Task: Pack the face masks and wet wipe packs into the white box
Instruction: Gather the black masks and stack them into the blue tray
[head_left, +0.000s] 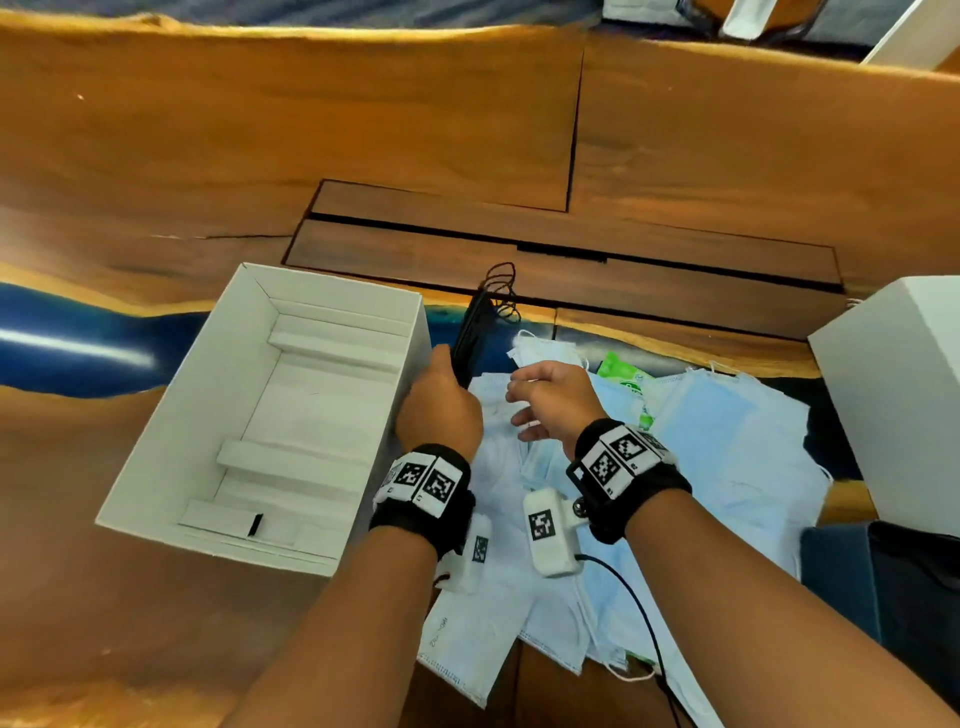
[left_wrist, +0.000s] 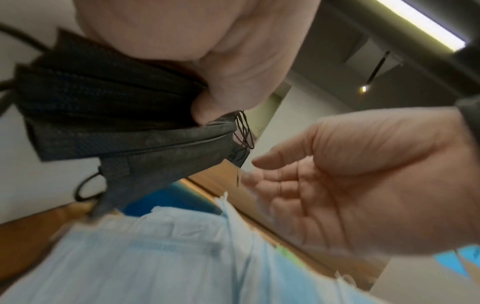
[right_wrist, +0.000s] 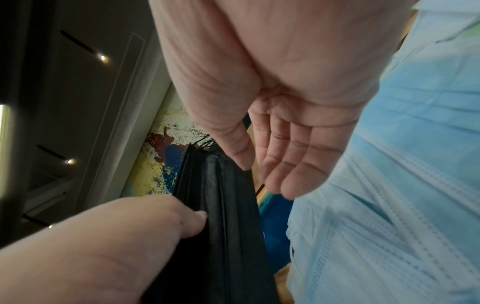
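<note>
A stack of black masks (head_left: 470, 340) was gripped on edge in the left hand (head_left: 439, 402), just beside the box (head_left: 156, 457) wall and not yet inside. The right hand (head_left: 550, 397) was held slack and empty above the blue masks (head_left: 727, 441). The loose ear loops (head_left: 501, 291) could be snagged on the box rim, or the stack fanned out if the grip were eased. One box and one green wipe pack (head_left: 621, 371) were counted; the masks overlapped too much to count.
</note>
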